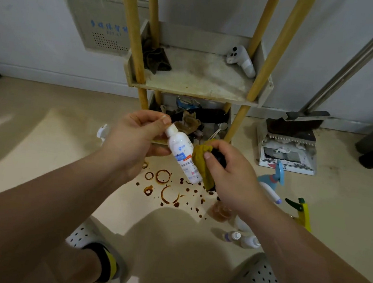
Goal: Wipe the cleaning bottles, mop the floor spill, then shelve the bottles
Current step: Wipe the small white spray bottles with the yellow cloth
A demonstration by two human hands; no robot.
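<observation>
My left hand [135, 136] pinches the white bottle [182, 157] by its cap, tilted above the brown spill [166, 188] on the floor; my right hand [230, 176] grips a yellow cloth [202, 161] against its side.

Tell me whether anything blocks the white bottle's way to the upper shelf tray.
Nothing visible does. Open space lies between the white plastic bottle, held by the left hand, and the grimy beige shelf tray. A dark crumpled rag sits in its left corner, a white spray bottle at its right; the middle is bare.
</observation>
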